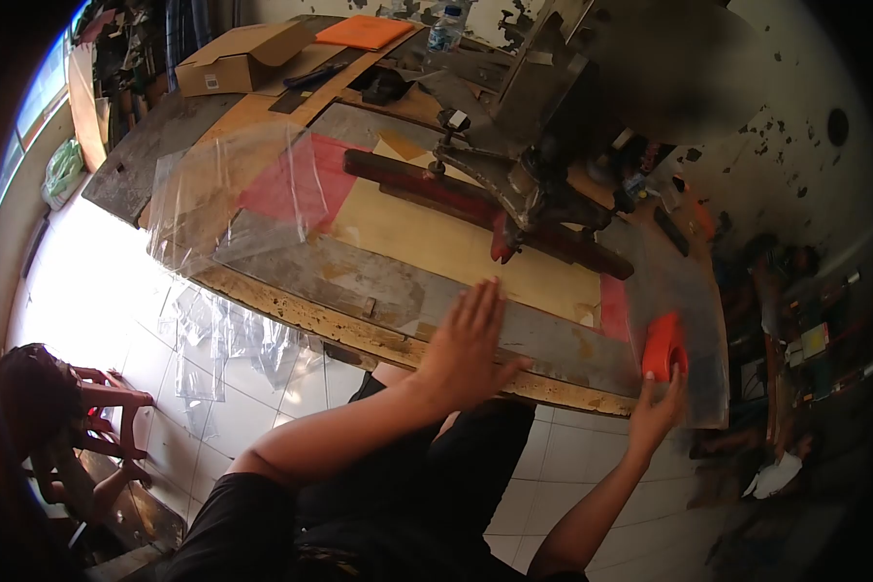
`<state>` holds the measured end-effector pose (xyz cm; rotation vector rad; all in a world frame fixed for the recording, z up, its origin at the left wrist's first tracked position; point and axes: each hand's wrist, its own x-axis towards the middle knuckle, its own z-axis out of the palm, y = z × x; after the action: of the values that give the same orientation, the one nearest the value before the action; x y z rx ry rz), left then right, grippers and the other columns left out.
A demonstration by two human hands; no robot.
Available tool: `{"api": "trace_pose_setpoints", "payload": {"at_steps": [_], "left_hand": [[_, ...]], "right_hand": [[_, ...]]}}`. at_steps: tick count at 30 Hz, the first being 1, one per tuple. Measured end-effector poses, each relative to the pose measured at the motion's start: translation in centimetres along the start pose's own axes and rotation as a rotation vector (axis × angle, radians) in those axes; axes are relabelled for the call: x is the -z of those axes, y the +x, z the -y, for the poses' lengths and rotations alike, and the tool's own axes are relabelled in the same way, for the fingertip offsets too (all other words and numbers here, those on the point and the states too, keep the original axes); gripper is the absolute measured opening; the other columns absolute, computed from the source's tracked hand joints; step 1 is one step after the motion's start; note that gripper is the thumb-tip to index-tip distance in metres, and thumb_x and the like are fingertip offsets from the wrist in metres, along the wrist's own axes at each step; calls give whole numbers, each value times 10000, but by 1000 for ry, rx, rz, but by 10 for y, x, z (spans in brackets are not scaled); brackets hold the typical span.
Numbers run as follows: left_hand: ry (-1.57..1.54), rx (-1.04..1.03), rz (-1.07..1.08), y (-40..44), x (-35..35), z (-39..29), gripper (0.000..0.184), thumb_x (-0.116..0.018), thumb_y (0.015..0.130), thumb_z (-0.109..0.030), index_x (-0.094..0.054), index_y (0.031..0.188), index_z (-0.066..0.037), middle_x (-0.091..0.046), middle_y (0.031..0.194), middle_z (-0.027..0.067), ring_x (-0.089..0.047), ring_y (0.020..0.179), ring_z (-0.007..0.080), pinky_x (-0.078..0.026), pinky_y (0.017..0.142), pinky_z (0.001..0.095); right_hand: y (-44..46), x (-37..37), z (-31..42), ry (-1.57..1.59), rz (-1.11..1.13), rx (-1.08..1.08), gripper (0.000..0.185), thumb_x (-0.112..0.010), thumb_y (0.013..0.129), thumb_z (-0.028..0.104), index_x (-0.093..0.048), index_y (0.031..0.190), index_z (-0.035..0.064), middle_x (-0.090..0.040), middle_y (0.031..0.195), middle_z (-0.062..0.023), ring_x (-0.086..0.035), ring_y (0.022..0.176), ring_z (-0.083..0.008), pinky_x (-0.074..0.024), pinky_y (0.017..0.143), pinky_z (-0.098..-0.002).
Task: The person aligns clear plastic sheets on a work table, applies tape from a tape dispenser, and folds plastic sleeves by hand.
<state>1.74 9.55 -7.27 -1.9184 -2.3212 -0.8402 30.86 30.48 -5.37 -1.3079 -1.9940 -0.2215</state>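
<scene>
My left hand (468,351) is held over the table's front edge with its fingers stretched out and nothing in it. At the right end of the table, my right hand (658,400) grips a red-orange object (663,349) that looks like a roll or ring, slightly blurred. Between and beyond the hands lies a pale yellow sheet (427,238) on the grey work surface (359,276), with pink-red pieces (306,184) at its ends. A dark red metal bar (475,209) of a machine crosses above the sheet.
Clear plastic sheets (228,199) hang over the left table edge; more plastic (247,339) lies on the floor. A cardboard box (242,58), an orange packet (364,32) and a bottle (445,29) stand at the back. Another person (44,398) is near a red stool (112,412) at lower left.
</scene>
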Motion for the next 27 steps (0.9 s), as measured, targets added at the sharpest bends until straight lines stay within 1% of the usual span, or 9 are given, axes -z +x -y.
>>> {"api": "trace_pose_setpoints", "payload": {"at_steps": [5,10,15,17,18,20,23,24,27], "left_hand": [[143,173,-56,-22,15,13,900,-401,1069,-609,-304,1600,111,-268,1705,257,-202,1615,359,-143,1314,523],[204,126,-34,-38,21,11,904,-421,1056,-631,-371,1567,113,-326,1678,260,-235,1607,353,-127,1310,564],[117,-65,45,-77,38,3,853,-513,1028,-643,-470,1540,37,-379,1665,213,-272,1598,337,-140,1305,580],[22,-64,45,-91,43,-6,835,-586,1019,-586,-421,1579,11,-383,1666,202,-285,1593,336,-177,1296,588],[-213,-93,27,-97,48,-10,837,-597,1024,-549,-375,1592,26,-368,1669,211,-296,1580,364,-194,1292,576],[-585,-82,-24,-108,58,-20,859,-663,1017,-445,-285,1625,29,-335,1672,248,-346,1533,427,-256,1271,551],[-797,63,-161,-140,44,-26,672,-604,1061,-382,-387,1530,47,-460,1531,283,-439,1452,457,-316,1229,505],[-987,166,-274,-150,38,-29,583,-473,1119,-410,-432,1472,52,-577,1374,222,-584,1276,323,-447,1106,455],[-988,342,-563,-175,35,-10,547,-382,1150,-385,-426,1470,57,-600,1331,170,-604,1173,223,-503,998,388]], "right_hand": [[13,1,-15,-159,93,64,457,-709,1007,328,-636,1320,3,-654,1322,-190,-582,1267,-388,-387,1150,-526],[15,-6,-11,-32,106,117,413,-730,999,296,-652,1276,1,-665,1248,-200,-600,1217,-379,-409,1120,-523],[-43,-3,37,631,75,-210,418,-731,1023,310,-658,1307,12,-672,1223,-173,-609,1174,-313,-440,1051,-430],[-81,1,76,998,54,-125,462,-763,1001,349,-673,1300,8,-671,1249,-145,-618,1170,-286,-435,1050,-413],[-99,2,98,1097,100,-69,457,-783,980,355,-686,1265,12,-672,1252,-148,-631,1166,-297,-438,1063,-428],[-121,12,141,1125,149,205,438,-817,939,367,-705,1184,22,-676,1254,-157,-650,1164,-318,-435,1093,-475],[-146,19,193,1066,225,546,334,-821,919,347,-720,1084,75,-667,1291,-168,-620,1240,-362,-394,1138,-561],[-152,19,211,1119,263,567,339,-802,937,348,-727,1141,87,-634,1353,-171,-575,1301,-369,-380,1145,-573],[-141,29,255,1038,359,705,429,-732,998,362,-699,1355,127,-499,1539,-183,-426,1461,-401,-315,1187,-591]]}}
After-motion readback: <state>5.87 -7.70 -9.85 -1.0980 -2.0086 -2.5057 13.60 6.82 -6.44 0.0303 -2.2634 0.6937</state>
